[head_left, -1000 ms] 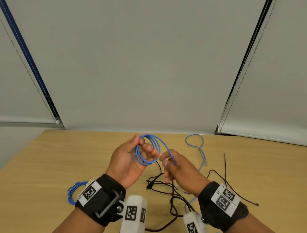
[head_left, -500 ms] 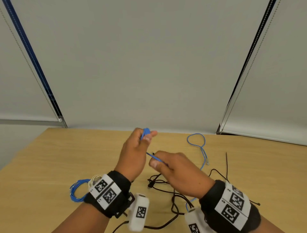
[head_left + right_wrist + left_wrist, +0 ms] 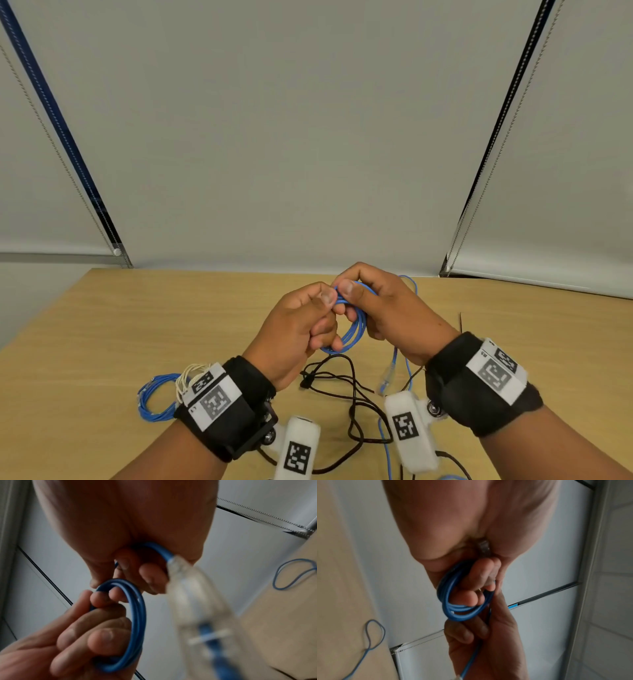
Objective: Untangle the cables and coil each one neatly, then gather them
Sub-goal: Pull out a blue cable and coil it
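Note:
A small coil of blue cable (image 3: 354, 329) hangs between my two hands above the table. My left hand (image 3: 301, 329) has its fingers curled through the coil (image 3: 137, 615) and its thumb on top. My right hand (image 3: 380, 311) pinches the same blue cable (image 3: 464, 609) at the top of the coil. From the right hand the free end drops to a clear plug (image 3: 387, 378), blurred large as the plug (image 3: 188, 588) in the right wrist view. A tangle of black cable (image 3: 342, 387) lies on the table under the hands.
A finished blue coil (image 3: 154, 399) with a white cable (image 3: 191, 375) lies behind my left wrist. Another loop of blue cable (image 3: 291, 573) lies on the wooden table (image 3: 137, 325) beyond my right hand. Grey blinds (image 3: 308, 137) hang behind the table.
My right hand has come up from below the left hand and now pinches the top of the coil. The coil hangs lower between both hands, with more cable wound onto it.

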The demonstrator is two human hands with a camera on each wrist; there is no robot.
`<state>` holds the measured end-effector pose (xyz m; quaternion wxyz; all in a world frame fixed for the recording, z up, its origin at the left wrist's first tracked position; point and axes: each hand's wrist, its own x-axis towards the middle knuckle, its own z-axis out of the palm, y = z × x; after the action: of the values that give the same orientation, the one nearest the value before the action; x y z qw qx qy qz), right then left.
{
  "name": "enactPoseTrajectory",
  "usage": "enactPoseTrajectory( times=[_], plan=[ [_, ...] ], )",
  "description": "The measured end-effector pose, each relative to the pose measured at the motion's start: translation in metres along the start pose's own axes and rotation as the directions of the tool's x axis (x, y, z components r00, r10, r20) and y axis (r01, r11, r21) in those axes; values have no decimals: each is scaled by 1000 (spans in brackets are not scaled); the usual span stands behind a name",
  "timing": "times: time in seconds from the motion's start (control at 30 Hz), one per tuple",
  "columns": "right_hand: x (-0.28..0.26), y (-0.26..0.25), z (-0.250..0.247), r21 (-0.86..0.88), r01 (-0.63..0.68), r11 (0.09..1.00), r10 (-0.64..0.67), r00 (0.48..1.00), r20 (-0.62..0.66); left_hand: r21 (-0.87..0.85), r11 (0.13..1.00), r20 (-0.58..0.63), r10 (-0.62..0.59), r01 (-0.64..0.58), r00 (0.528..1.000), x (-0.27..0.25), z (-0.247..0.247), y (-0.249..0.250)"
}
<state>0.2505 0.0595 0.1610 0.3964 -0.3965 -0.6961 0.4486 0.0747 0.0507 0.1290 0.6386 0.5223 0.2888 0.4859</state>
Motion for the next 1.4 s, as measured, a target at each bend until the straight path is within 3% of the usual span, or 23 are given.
enactPoseTrajectory(
  times=[0.13,0.27,0.4,0.53,0.67,0.73,0.83,0.93,1.0,1.07,1.13,1.23,1.33,1.4],
  plan=[
    [3,0,5,-15,-47,999,47,999,-4,49,998,-32,52,-51,998,0,-1,-6],
    [2,3,6,-71,-63,995,63,998,-5,261,962,58,60,-73,997,-3,-15,-11],
    [0,8,6,-101,-106,989,104,994,-32,584,803,118,59,-117,991,-4,-22,-12],
    [1,12,10,-86,-163,983,157,985,-71,686,713,76,130,-146,989,-4,-21,-17],
    [-1,14,6,281,-278,919,294,956,-18,579,798,-6,209,-167,978,-3,-17,-18],
    [-3,19,2,343,-316,885,335,942,3,452,875,-35,213,-175,976,-4,-18,-18],
    [-7,29,-1,269,-377,886,394,919,-9,353,924,-56,176,-145,983,-4,-17,-18],
    [-9,34,4,141,-414,899,423,905,-40,409,902,-158,218,-137,963,-2,-13,-19],
    [-10,35,9,-71,-330,941,313,932,-185,495,863,-248,258,-107,934,1,-15,-22],
    [-12,32,14,-286,-192,939,102,948,-302,574,818,-337,267,-27,903,5,-19,-27],
    [-14,28,21,-389,-105,915,15,974,-226,572,820,-410,253,31,876,5,-19,-32],
    [-18,29,36,-561,-107,821,115,993,-21,465,885,-446,221,14,867,3,-15,-37],
    [-18,33,39,-493,-116,862,120,992,-23,309,951,-451,157,-11,878,0,-13,-38],
    [-17,36,36,-262,-214,941,216,976,-21,285,959,-433,138,-10,891,-3,-15,-39]
  ],
)
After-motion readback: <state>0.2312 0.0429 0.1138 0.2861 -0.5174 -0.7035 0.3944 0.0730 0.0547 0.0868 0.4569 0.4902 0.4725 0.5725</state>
